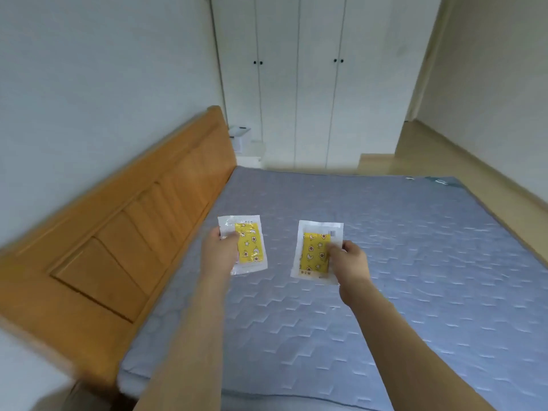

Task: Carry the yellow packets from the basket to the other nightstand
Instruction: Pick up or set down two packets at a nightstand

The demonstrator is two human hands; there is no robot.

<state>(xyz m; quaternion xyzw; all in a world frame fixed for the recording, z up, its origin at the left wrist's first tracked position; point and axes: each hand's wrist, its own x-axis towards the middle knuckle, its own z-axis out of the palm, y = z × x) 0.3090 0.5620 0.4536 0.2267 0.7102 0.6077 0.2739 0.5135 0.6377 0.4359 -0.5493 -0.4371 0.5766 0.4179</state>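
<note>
Clearly the carrying step is under way: the left hand (220, 251) pinches one yellow packet (247, 244), the right hand (351, 262) another packet (315, 253), both held above the bed (385, 262). Next, reach the far nightstand (247, 143) and set them down.

bed (385, 292) with wooden headboard (133, 232), bare grey-blue quilted mattress cover, white nightstand (249, 149) beyond its far corner

This is a bedroom in a home. There is a big bed (370, 262) with a wooden headboard (133, 232), and tall white closet doors (296, 84).
</note>
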